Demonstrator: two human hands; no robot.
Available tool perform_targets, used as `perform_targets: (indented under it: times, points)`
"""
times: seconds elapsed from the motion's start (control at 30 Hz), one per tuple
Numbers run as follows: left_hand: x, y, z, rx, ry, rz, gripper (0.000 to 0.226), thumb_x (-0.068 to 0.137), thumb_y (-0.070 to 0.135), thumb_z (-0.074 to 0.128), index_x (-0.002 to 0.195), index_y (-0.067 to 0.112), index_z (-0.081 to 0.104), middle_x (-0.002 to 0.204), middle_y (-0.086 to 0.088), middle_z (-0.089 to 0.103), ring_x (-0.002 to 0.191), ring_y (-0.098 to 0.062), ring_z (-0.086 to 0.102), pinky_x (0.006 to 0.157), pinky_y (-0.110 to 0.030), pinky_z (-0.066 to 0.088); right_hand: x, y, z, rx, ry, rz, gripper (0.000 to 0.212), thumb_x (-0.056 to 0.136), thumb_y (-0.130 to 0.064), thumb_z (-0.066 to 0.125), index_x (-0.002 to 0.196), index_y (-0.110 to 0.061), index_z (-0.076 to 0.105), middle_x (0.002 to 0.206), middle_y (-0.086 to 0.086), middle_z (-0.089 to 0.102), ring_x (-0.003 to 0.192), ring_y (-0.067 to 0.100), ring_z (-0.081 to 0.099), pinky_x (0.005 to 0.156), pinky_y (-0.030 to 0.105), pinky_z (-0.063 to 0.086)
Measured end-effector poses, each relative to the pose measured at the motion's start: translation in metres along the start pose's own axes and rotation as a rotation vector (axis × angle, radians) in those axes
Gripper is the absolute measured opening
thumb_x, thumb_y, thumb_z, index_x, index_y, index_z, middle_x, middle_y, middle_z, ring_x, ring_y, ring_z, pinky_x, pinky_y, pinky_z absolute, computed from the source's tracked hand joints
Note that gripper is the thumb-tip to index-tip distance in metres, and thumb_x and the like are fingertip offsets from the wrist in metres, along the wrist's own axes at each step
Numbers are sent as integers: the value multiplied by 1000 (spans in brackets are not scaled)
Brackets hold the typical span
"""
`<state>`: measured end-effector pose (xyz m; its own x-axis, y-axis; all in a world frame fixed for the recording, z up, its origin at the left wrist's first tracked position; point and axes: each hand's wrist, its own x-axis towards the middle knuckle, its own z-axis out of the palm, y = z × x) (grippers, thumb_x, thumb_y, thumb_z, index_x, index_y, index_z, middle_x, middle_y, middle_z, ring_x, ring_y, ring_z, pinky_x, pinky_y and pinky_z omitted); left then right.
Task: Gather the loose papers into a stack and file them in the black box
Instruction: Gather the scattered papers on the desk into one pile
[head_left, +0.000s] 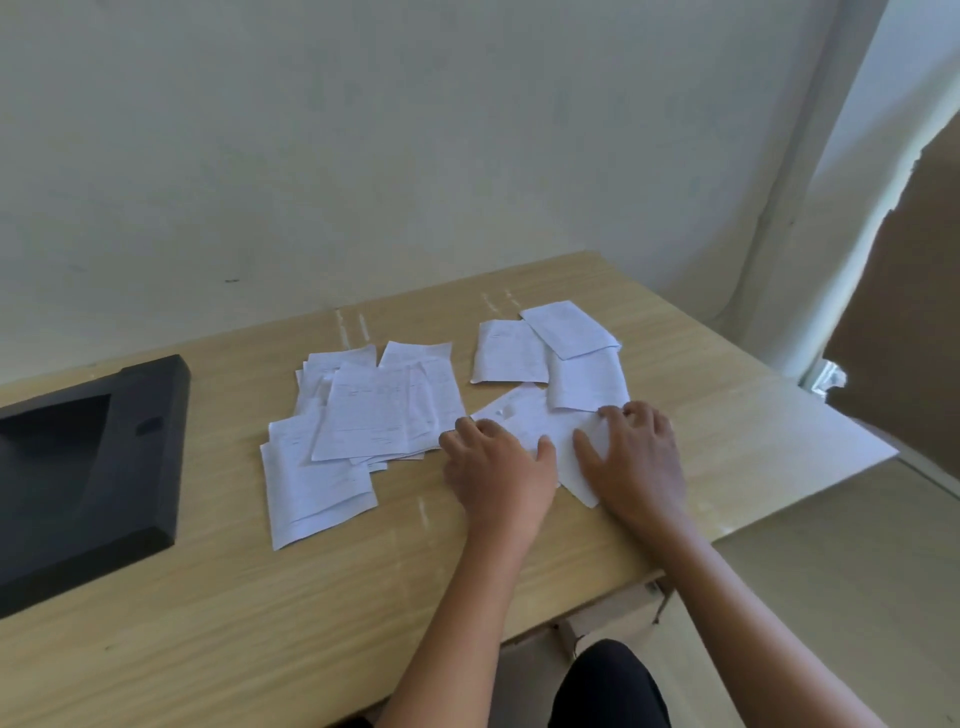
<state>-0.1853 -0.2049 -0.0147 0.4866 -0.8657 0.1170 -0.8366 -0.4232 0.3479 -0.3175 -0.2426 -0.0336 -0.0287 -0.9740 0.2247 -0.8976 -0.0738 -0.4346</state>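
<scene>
Pressing: left hand (496, 462) and right hand (631, 452) lie open and flat on one thin white paper sheet (535, 423) | more sheets scattered on light wooden table (260, 597) | black plastic box (88, 467) far left | paper light, floppy, slippery; pinch edges.

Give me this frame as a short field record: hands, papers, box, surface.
left hand: flat on the near sheet, palm down
right hand: flat on the same sheet, fingers spread
grip: neither hand has closed on paper
left pile: overlapping sheets, fanned, not squared
far group: three sheets, partly overlapping
black box: at the table's left, open side up, no paper visible inside
table: light wood
task state: papers not yet stacked
</scene>
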Motion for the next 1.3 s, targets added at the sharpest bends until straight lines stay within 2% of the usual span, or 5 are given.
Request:
perform_targets:
  times: [0.43,0.6,0.8,1.1,1.3]
  points:
    - [21,21,14,-39,-67,46,73,85,70,55,143,26,47,139,-5,45,124,-31,38,97,-41,38,8,5,3,140,15,23,48,96,-44,45,137,-23,54,139,6,50,135,27,37,115,44,30]
    - [27,8,19,4,6,132,83,83,80,46,145,25,43,138,-2,47,121,-29,40,95,-42,38,31,22,-7,178,55,-18,20,93,-32,54,104,-22,68,127,3,60,120,23,47,93,38,47]
    - [70,-2,13,-192,109,193,51,100,36,49,149,20,45,140,-7,53,125,-30,42,93,-41,45,39,28,4,82,-42,-189,31,97,-32,48,122,-21,61,137,-4,58,142,21,36,116,47,29]
    - [144,17,16,-62,21,103,37,100,38,54,111,4,64,116,-15,66,111,-32,58,81,-32,36,42,28,3,220,25,-146,24,95,-46,54,95,-25,65,121,-4,52,116,19,48,96,41,47]
    - [156,16,9,-130,-65,-37,27,95,24,68,107,1,64,112,-16,69,104,-30,66,74,-30,43,45,30,8,145,-13,-32,55,95,-49,49,143,-23,48,148,1,45,145,23,26,114,43,36]
